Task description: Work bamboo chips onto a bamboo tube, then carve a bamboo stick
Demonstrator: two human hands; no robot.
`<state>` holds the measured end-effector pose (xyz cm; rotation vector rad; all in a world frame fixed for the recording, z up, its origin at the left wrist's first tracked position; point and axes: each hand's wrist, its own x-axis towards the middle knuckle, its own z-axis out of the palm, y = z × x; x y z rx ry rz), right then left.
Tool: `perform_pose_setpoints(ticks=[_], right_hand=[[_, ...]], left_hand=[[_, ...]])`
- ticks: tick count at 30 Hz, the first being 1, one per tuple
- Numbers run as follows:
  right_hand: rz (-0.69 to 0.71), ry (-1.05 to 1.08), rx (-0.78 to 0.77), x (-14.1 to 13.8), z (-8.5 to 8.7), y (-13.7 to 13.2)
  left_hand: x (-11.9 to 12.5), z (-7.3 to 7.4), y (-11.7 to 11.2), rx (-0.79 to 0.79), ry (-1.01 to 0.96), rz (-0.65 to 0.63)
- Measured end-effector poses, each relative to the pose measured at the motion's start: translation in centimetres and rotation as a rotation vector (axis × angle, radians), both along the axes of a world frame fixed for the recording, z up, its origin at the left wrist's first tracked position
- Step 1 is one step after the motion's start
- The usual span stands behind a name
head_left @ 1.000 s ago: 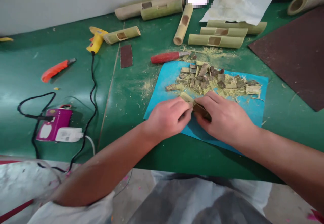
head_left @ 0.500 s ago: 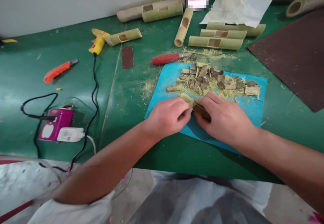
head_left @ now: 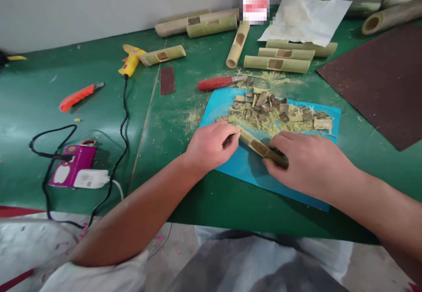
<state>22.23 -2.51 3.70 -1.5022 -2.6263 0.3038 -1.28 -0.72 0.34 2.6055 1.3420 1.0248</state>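
A short bamboo tube (head_left: pixel 255 144) with a rectangular cut-out lies slanted on the blue mat (head_left: pixel 244 169). My right hand (head_left: pixel 305 162) is wrapped round its near end. My left hand (head_left: pixel 211 144) is closed in a pinch at the tube's far end, and what its fingers hold is hidden. Behind the hands, a pile of bamboo chips and shavings (head_left: pixel 273 111) covers the far part of the mat.
On the green table (head_left: pixel 99 120) lie a red-handled knife (head_left: pixel 219 82), an orange utility knife (head_left: pixel 79 96), a yellow glue gun (head_left: pixel 131 60) with black cord, a sandpaper strip (head_left: pixel 167 81), a purple device (head_left: pixel 70 171), several cut bamboo tubes (head_left: pixel 277 64), white paper (head_left: pixel 305 15) and a brown sheet (head_left: pixel 382 76).
My right hand has slid down toward the near end of the tube, baring its cut-out. The hands stand farther apart. The view has tipped slightly.
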Motion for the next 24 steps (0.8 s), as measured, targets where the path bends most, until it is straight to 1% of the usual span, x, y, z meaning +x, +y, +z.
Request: perform_pose_setpoints(ticks=[2, 7, 9, 13, 16, 20, 22, 24], right_hand=[[0.003, 0.005, 0.015, 0.0, 0.0, 0.0], [0.006, 0.027, 0.187, -1.0, -0.6, -0.1], [0.015, 0.019, 0.217, -1.4, -0.7, -0.2], [-0.008, 0.002, 0.189, -1.8, -0.9, -0.2], [-0.040, -0.004, 0.139, -1.8, -1.0, -0.2], [-0.052, 0.004, 0.094, -1.8, -1.2, -0.2], [-0.054, 0.010, 0.080, -1.9, -1.3, -0.3], [-0.054, 0.014, 0.066, -2.1, -1.3, -0.3]], left_hand=[[0.0, 0.0, 0.2, 0.010, -0.003, 0.011], [-0.1, 0.1, 0.9, -0.006, -0.041, 0.054], [-0.2, 0.1, 1.1, -0.026, -0.043, 0.074], [-0.2, 0.0, 1.6, -0.094, -0.041, 0.102], [-0.3, -0.1, 1.8, -0.102, -0.062, 0.094], [0.1, 0.0, 1.1, -0.100, -0.055, 0.079], [0.5, 0.1, 0.4, -0.124, -0.018, 0.026], [0.7, 0.1, -0.2, -0.149, 0.026, -0.062]])
